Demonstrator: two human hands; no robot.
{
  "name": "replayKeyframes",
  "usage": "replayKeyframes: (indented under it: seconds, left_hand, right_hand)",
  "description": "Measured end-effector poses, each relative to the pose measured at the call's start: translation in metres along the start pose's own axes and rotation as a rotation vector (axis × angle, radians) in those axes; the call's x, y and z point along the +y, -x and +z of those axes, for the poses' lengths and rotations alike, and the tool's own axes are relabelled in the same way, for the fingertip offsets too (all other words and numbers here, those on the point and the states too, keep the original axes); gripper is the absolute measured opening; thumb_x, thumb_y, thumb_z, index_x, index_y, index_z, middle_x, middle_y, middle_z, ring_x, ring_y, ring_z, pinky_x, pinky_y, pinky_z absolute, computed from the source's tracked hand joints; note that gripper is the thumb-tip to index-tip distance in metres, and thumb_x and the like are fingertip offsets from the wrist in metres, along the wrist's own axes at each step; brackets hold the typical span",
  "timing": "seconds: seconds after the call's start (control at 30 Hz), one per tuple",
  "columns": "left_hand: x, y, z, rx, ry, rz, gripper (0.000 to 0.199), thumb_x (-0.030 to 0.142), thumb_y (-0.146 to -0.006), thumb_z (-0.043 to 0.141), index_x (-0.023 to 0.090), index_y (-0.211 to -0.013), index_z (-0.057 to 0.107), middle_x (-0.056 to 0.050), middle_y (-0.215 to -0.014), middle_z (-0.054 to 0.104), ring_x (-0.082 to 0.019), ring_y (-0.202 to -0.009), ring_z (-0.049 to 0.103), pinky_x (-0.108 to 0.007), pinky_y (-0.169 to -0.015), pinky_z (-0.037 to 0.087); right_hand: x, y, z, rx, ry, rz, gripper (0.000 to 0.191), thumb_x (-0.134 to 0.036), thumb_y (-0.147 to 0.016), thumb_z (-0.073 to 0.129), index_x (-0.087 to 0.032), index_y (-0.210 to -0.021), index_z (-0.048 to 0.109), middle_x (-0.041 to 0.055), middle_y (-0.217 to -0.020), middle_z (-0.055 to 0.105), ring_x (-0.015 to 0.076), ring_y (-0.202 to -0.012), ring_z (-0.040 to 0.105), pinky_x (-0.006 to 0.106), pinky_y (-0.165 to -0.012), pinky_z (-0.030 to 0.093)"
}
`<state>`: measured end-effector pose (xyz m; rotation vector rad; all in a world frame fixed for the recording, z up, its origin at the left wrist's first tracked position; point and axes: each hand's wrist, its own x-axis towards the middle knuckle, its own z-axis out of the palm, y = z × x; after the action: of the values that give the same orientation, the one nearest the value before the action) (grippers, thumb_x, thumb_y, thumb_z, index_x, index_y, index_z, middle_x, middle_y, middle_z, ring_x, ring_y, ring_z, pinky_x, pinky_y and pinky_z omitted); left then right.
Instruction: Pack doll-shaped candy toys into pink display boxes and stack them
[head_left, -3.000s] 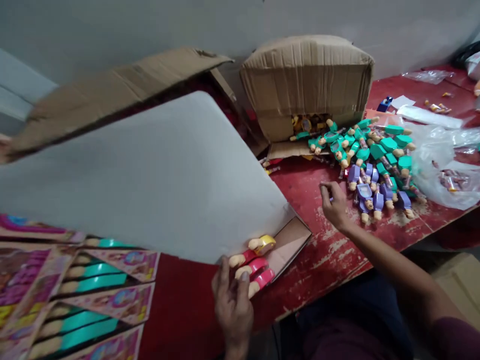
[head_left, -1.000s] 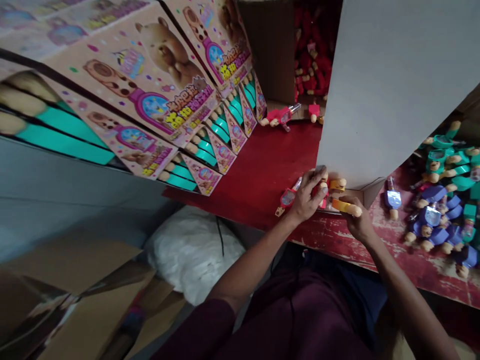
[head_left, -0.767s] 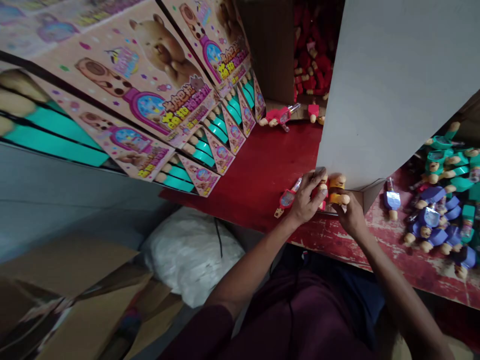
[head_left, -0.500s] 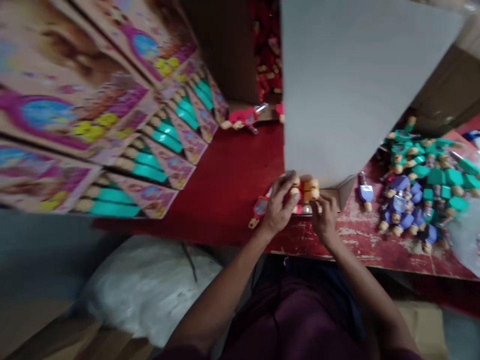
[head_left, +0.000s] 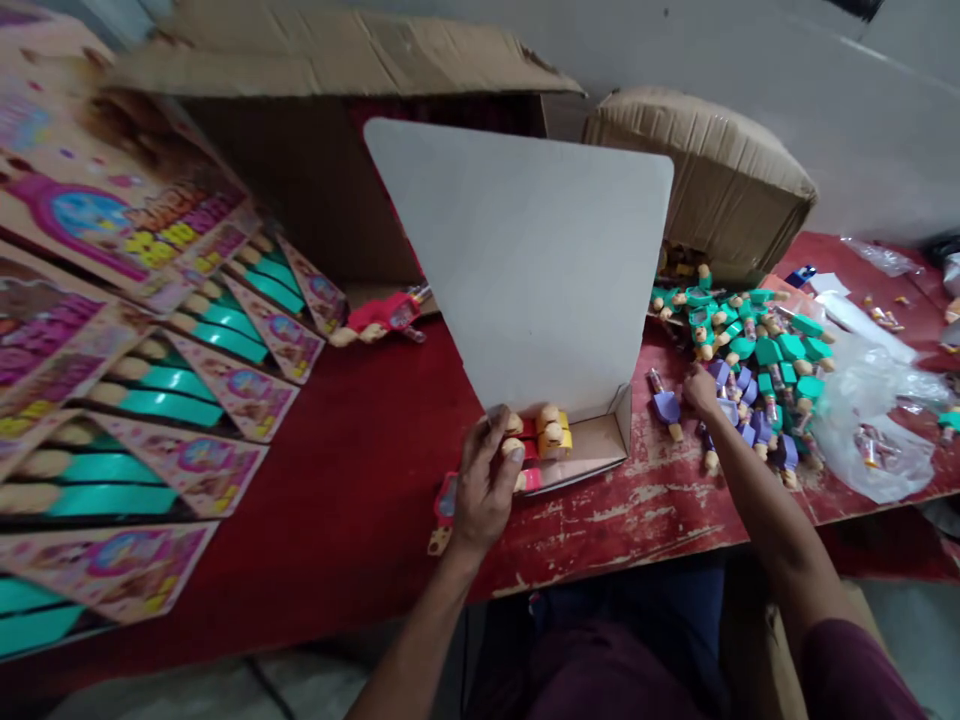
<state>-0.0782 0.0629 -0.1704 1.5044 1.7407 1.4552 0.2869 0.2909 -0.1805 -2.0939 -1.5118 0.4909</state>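
My left hand (head_left: 484, 485) is at the left end of an open display box (head_left: 592, 455), its fingers closed round red toys (head_left: 529, 449) with tan heads. Beside these, yellow toys (head_left: 555, 440) stand in the box; its right part shows bare cardboard. The white lid (head_left: 544, 270) stands up behind. My right hand (head_left: 700, 390) reaches to the pile of purple toys (head_left: 761, 428) and green toys (head_left: 772, 350); its fingertips are hidden among them. One purple toy (head_left: 665, 405) lies apart, left of that hand.
Printed display boxes (head_left: 247, 395) filled with green toys line the left. Large brown cartons (head_left: 697, 150) stand at the back. Pinkish-red toys (head_left: 386, 314) lie by the left carton, and a clear plastic bag (head_left: 862, 400) is at the right.
My right hand has left the display box and moved right to the purple and green pile. My left hand stays at the red toys. The camera view has shifted, showing more of the back and right.
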Motion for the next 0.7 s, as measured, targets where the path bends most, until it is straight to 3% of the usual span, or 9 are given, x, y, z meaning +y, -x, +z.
replayKeyframes:
  seconds: [0.17,0.27,0.37,0.47,0.6,0.63,0.7]
  left_hand:
    - [-0.003,0.000,-0.001,-0.015,0.004,0.003,0.055,0.051,-0.102,0.052,0.027,-0.151,0.054,-0.010,-0.154,0.053,-0.028,-0.147,0.044,-0.047,-0.125,0.036]
    - [-0.006,0.000,-0.001,-0.018,0.005,-0.002,0.055,0.051,-0.101,0.053,0.028,-0.151,0.054,-0.011,-0.155,0.052,-0.028,-0.147,0.044,-0.049,-0.125,0.036]
    - [-0.007,-0.003,-0.001,-0.021,0.007,-0.004,0.054,0.051,-0.101,0.054,0.027,-0.149,0.055,-0.011,-0.154,0.053,-0.028,-0.146,0.046,-0.049,-0.124,0.037]
    - [0.002,-0.004,-0.004,0.004,-0.039,0.045,0.052,0.047,-0.102,0.054,0.025,-0.149,0.055,-0.012,-0.152,0.056,-0.028,-0.144,0.049,-0.049,-0.122,0.039]
    - [0.038,0.017,-0.005,0.255,-0.140,0.264,0.050,0.032,-0.099,0.060,0.026,-0.149,0.054,-0.013,-0.151,0.056,-0.030,-0.145,0.048,-0.051,-0.122,0.039]
    - [0.050,0.027,-0.001,0.264,-0.125,0.296,0.049,0.029,-0.098,0.061,0.027,-0.147,0.055,-0.012,-0.148,0.059,-0.030,-0.143,0.050,-0.051,-0.121,0.040]
    - [0.078,0.048,0.014,0.130,0.001,0.218,0.043,0.028,-0.098,0.061,0.026,-0.141,0.059,-0.012,-0.138,0.065,-0.028,-0.137,0.056,-0.049,-0.117,0.044]
  right_hand:
    - [-0.008,-0.010,0.020,-0.065,0.055,0.102,0.023,-0.012,-0.087,0.055,-0.009,-0.104,0.070,0.0255,-0.116,0.069,0.0316,-0.114,0.066,0.039,-0.099,0.046]
    - [-0.011,-0.001,0.026,-0.038,0.029,0.118,0.028,-0.014,-0.092,0.048,-0.010,-0.114,0.066,0.0277,-0.130,0.061,0.0329,-0.119,0.063,0.044,-0.101,0.044]
    - [-0.010,0.020,0.023,-0.010,-0.059,0.088,0.030,-0.021,-0.093,0.048,-0.013,-0.117,0.063,0.0233,-0.127,0.062,0.0312,-0.119,0.062,0.042,-0.101,0.045]
    - [-0.002,0.056,0.013,-0.011,-0.208,0.059,0.030,-0.028,-0.092,0.043,-0.015,-0.114,0.060,0.0171,-0.114,0.068,0.0268,-0.107,0.064,0.037,-0.091,0.050]
    - [0.013,0.129,-0.015,-0.100,-0.497,0.065,0.033,-0.036,-0.091,0.035,-0.021,-0.117,0.049,0.0067,-0.096,0.068,0.0177,-0.066,0.059,0.030,-0.059,0.049]
    - [0.016,0.151,-0.023,-0.144,-0.615,0.068,0.030,-0.038,-0.090,0.036,-0.024,-0.114,0.047,0.0046,-0.093,0.068,0.0157,-0.058,0.055,0.028,-0.054,0.045]
    - [0.018,0.196,-0.040,-0.274,-0.889,0.089,0.022,-0.040,-0.087,0.044,-0.027,-0.104,0.046,0.0019,-0.088,0.067,0.0124,-0.049,0.046,0.025,-0.047,0.038]
